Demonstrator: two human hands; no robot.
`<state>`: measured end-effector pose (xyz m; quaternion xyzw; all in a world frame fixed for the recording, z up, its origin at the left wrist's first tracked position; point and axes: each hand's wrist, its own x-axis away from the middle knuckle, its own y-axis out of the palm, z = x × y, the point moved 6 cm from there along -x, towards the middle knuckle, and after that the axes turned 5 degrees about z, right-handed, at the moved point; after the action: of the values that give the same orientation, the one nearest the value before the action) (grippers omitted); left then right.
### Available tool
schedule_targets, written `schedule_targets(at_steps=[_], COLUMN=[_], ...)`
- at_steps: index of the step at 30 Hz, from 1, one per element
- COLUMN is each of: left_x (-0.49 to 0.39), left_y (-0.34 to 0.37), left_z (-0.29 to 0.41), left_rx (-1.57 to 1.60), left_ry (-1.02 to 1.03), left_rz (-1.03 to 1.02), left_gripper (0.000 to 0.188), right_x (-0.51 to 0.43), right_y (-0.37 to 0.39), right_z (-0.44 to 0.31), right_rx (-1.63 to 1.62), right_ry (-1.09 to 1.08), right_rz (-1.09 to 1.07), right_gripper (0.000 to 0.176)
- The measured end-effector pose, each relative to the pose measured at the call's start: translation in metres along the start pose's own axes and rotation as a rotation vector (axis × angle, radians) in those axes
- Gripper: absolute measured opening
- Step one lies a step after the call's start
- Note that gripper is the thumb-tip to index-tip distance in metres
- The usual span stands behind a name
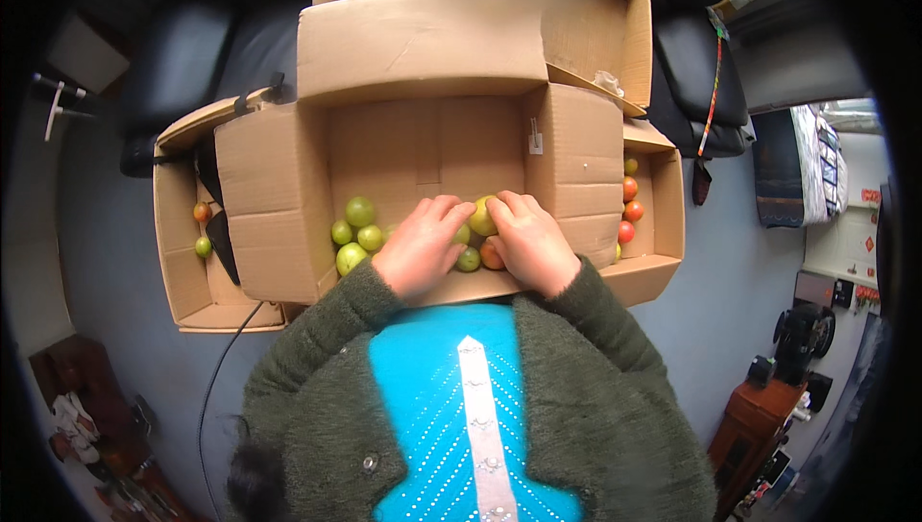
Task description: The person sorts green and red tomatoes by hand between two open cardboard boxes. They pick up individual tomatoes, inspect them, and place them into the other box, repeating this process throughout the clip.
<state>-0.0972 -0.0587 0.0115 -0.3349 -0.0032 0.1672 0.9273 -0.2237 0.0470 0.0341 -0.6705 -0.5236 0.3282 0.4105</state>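
My hands reach into the middle cardboard box [425, 140], low over a group of tomatoes at its near side. My right hand [536, 241] has its fingers around the right side of a yellow-green tomato [482, 218]. A reddish tomato [492, 255] lies by its thumb. The left fingertips meet the same yellow-green tomato's other side. Under my left hand [421, 245], a green tomato [462, 235] shows between thumb and forefinger; whether it is gripped is hidden. A darker green tomato [468, 259] lies between the hands. Several green tomatoes [360, 212] cluster at the box's left.
A right-hand box [666, 212] holds several red tomatoes [630, 191]. The left box [173, 248] contains an orange tomato [202, 212], a green tomato [204, 247] and black items [220, 241]. Another carton [598, 32] stands behind. A cable [216, 363] runs along the floor.
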Motion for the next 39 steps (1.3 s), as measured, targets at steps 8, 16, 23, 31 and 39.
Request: schedule_targets(at_steps=[8, 16, 23, 31, 39], left_x=[-0.012, -0.037, -0.033, -0.051, -0.069], left_y=[0.008, 0.025, 0.033, 0.048, 0.049], left_z=[-0.003, -0.003, 0.000, -0.002, 0.011], left_rx=[-0.043, -0.103, -0.079, -0.107, 0.029], left_ry=[-0.001, -0.029, -0.057, -0.040, 0.125], left_rz=[-0.143, -0.183, -0.135, -0.125, -0.258], left_gripper=[0.070, 0.067, 0.062, 0.051, 0.044], right_x=[0.094, 0.155, 0.192, 0.199, 0.207], right_y=[-0.075, -0.073, -0.052, 0.035, 0.030], right_z=[0.018, 0.128, 0.304, 0.388, 0.369], right_rx=[-0.241, -0.035, 0.145, -0.119, 0.047], right_ry=[0.222, 0.551, 0.795, 1.187, 1.186], right_rz=[0.746, 0.782, 0.358, 0.071, 0.341], right_gripper=[0.018, 0.011, 0.030, 0.040, 0.036])
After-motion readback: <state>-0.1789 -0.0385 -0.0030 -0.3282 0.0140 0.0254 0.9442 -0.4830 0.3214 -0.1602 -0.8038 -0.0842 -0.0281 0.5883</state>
